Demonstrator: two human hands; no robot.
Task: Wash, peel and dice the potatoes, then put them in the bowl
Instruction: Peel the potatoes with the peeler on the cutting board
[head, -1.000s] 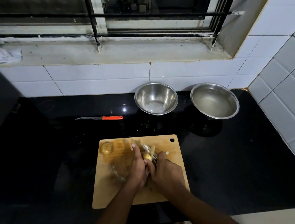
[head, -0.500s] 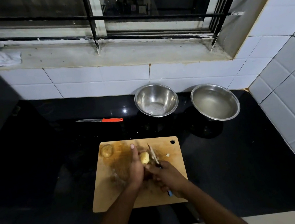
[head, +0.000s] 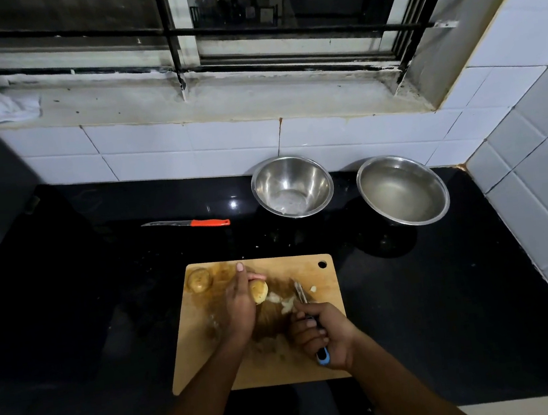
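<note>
- Potatoes sit over the wooden cutting board (head: 250,365): one potato (head: 259,291) is in the grip of the left hand (head: 240,309), and a second potato (head: 199,280) lies alone at the board's far left corner, apart from both hands.
- Nearest the person, the right hand (head: 323,337) has its fingers curled tight round the blue-ended handle of a peeler (head: 302,298); the metal head points away from the person, its tip near the held potato but not touching it.
- The left hand's grip is closed on the held potato, with the thumb on top and one finger stretched past it toward the far edge; the part that shows looks pale yellow.
- Pale peel scraps (head: 286,304) lie on the board between the potato and the peeler, and one small bit lies just right of the blade.
- The board rests on the black table (head: 450,306), with its hanging hole at the far right corner.
- Farther back, an orange-handled knife (head: 195,222) lies flat on the table, left of the bowls.
- A steel bowl (head: 292,186) stands by the tiled wall; just beside it to the right is a wider steel bowl (head: 402,189), which seems to hold clear water.
- Behind them a window sill (head: 218,100) runs under black bars, with a crumpled white cloth (head: 8,106) at its left end.
</note>
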